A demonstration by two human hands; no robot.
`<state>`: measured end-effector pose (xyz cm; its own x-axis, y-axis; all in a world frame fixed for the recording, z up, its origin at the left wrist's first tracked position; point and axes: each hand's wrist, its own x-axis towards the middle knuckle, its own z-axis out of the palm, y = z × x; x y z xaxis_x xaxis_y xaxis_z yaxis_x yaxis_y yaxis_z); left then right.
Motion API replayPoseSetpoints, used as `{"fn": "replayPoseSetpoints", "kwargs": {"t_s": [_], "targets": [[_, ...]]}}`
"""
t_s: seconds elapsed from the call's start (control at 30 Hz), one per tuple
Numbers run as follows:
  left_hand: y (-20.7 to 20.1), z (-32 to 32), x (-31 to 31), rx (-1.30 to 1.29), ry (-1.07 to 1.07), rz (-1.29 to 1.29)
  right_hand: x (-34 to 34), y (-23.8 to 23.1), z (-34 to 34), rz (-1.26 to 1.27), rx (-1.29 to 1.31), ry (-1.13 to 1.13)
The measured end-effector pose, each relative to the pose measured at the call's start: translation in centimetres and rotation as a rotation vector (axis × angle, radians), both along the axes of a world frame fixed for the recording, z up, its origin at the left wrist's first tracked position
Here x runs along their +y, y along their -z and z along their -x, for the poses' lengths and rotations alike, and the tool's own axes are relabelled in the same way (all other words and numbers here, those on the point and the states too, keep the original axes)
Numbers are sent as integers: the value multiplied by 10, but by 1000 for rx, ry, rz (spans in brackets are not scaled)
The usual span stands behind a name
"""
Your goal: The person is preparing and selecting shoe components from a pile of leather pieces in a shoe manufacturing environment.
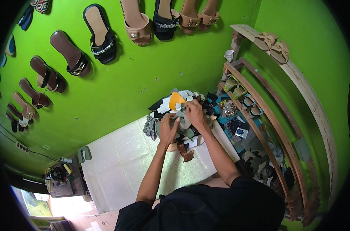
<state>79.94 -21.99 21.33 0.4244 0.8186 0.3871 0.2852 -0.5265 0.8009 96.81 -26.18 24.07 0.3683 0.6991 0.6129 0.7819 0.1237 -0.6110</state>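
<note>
Both my hands are at a heap of material scraps (pixel 165 105) at the far end of a pale, sheet-covered table (pixel 117 161). My left hand (pixel 169 130) is bent round the near side of a grey-green scrap (pixel 182 118), its thumb pointing toward the right hand. On the far side, my right hand (pixel 195 114) pinches the same scrap with its fingertips closed. An orange-yellow scrap (pixel 175 101) lies just beyond my fingers. White, black and striped grey pieces surround it. A brown patterned scrap (pixel 185 152) lies on the near side of the heap.
Sandals (pixel 101 34) hang along the green wall. A wooden rack (pixel 277 115) on the right carries more sandals (pixel 279 52), with bags of small parts (pixel 228 109) and loose scraps (pixel 261 163) beneath it. A dark machine (pixel 61 177) stands at the lower left.
</note>
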Motion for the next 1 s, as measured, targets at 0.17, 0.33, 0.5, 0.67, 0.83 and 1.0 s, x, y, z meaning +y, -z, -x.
{"fn": "replayPoseSetpoints", "kwargs": {"t_s": [0.17,0.33,0.5,0.67,0.83,1.0], "targets": [[-3,4,-3,-125,-37,222,2,-18,4,146,-15,45],[-46,0,-21,-13,-1,71,-12,-60,13,95,41,45],[-59,-7,-23,54,-2,-187,-26,-91,32,-24,64,-114],[-52,8,-42,-43,71,21,-47,-89,43,30,135,-157],[-6,46,-64,-148,41,178,-60,-57,53,120,246,-241],[0,104,-81,-390,-9,645,-61,-25,66,344,553,-422]]}}
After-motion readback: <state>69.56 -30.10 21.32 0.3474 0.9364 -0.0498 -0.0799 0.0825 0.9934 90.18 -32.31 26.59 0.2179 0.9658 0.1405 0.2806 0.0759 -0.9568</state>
